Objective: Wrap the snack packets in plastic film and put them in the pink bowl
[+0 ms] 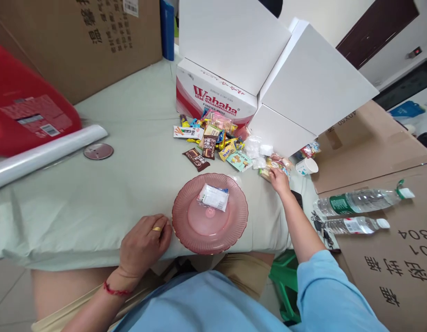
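A pink ribbed plate (185,226) lies near the table's front edge, holding a couple of small wrapped packets (213,197) that overlap. My left hand (146,237) rests on the cloth just left of the plate, fingers curled in, with nothing visible in them. Off to the right, my right hand (279,179) has its fingers closed on a snack packet (265,173) at the edge of the pile. Beside it are clear-wrapped white pieces (253,146) and a green snack packet (239,161). Brown cocoa wafer packets (196,159) and other colourful snacks lie behind the plate.
A Wahaha carton (213,94) with raised white flaps stands behind the snacks. To the right are a paper cup (306,166), a large water bottle (362,201), and a smaller bottle (355,225). A red jug (29,101), plastic roll (47,156) and disc (99,151) lie left.
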Available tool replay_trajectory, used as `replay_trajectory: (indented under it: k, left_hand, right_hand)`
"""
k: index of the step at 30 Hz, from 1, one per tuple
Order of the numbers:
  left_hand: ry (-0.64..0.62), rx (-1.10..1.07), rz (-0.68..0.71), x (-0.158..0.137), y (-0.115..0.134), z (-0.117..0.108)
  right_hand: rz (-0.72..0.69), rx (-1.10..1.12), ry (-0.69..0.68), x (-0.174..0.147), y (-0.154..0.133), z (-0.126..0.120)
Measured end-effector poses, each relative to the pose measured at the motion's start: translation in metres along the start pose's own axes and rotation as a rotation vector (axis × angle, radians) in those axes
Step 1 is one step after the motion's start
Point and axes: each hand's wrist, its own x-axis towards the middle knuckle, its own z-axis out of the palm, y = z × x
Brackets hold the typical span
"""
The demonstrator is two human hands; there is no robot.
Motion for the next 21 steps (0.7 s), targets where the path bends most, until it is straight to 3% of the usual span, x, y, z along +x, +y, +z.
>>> replay_trajectory:
  k: [8, 13, 21]
  left_hand:
    - [-0.014, 0.006, -0.002, 0.000, 0.000, -0.001]
    - [-0.016, 0.023, 0.008, 0.001, 0.001, -0.001]
    - [-0.006, 0.005, 0.013, 0.004, 0.003, -0.003]
  right_hand:
    - [0.183, 0.092, -0.228, 0.021, 0.014, -0.008]
    - [0.202, 0.149, -0.359, 0.028, 0.011, -0.019]
    - [0.209, 0.123, -0.309, 0.014, -0.012, -0.018]
